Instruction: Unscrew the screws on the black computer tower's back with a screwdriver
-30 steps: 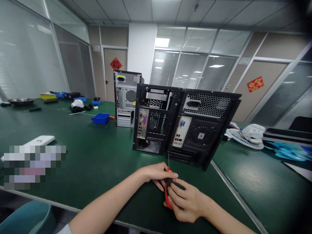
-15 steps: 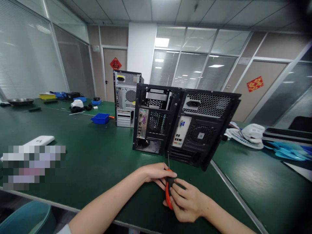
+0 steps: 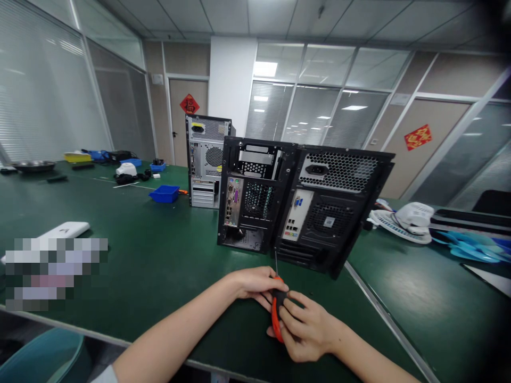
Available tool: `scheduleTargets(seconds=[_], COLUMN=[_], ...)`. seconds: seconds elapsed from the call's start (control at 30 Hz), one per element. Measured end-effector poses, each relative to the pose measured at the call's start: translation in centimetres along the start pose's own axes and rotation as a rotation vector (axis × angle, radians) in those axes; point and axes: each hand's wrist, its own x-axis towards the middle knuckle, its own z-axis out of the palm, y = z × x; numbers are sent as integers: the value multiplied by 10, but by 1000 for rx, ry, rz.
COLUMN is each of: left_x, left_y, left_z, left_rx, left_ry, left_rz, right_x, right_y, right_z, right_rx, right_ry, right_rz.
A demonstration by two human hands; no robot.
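A screwdriver with a red and black handle is held between both hands, its thin shaft pointing away toward the lower edge of the right black computer case. My left hand pinches the front of the handle, near the shaft. Around the rear of the handle, the fingers of my right hand are closed. Whether the tip touches the case cannot be made out. The left black computer case stands beside the right one, both with their rear panels facing me.
Behind them stands a silver-backed computer case. A blue bin lies left of it on the green table. A white device is at left, a white fan and blue fan blades at right. A teal bucket stands below the table edge.
Almost nothing differs. The fingers of my right hand have shifted very slightly on the screwdriver handle, while my left hand and the cases stay in place.
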Motion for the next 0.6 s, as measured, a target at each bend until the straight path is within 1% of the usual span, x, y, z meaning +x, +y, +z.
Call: scheduleTargets(seconds=[0.13, 0.3, 0.47, 0.6], left_x=[-3, -4, -4, -3], left_y=[3, 6, 5, 4], left_z=[2, 3, 4, 3], left_rx=[8, 20, 4, -4], left_ry=[-6, -9, 4, -7], left_rz=[-10, -24, -30, -17], right_x=[2, 10, 12, 11], right_y=[1, 4, 4, 4], right_z=[0, -4, -5, -5], right_rx=[-8, -39, -34, -39], right_ry=[15, 46, 28, 9], right_rz=[32, 25, 58, 52])
